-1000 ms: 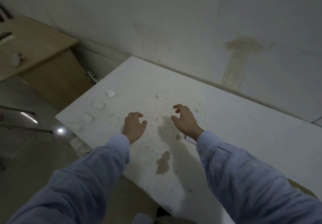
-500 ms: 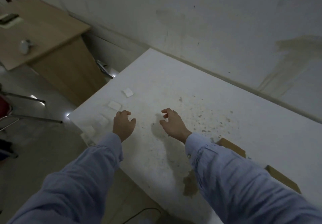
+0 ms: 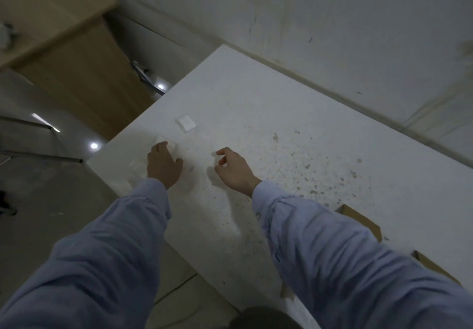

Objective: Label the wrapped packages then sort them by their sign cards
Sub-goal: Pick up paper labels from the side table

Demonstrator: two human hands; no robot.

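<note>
The person is leaning over a speckled white tabletop; the left hand is curling its fingers down over a small white square label near the table's 9 o'clock edge. Its fingertips are hiding behind the knuckles, so I cannot tell whether they are pinching the label or only touching it. The right hand is hovering at 3 o'clock of the left; its fingers are loosely curled, thumb and forefinger apart, holding nothing I can make out. A second white square label is lying flat at 1 o'clock of the left hand, near but apart; a third pale piece is showing at its 9 o'clock, partly hidden. Brown cardboard corners are poking out beside the pale blue right sleeve at 4 o'clock; they are probably the wrapped packages, though too little is showing to be sure.

I am judging the step as lifting one label. It is looking thin and flat, so a fingernail under one corner, or a slide towards the 9 o'clock edge, is likely working better than a pinch from above; the right hand could be pressing the neighbouring label down so only one comes away. The tabletop is looking gritty, so keeping any sticky face off it is mattering too.
</note>
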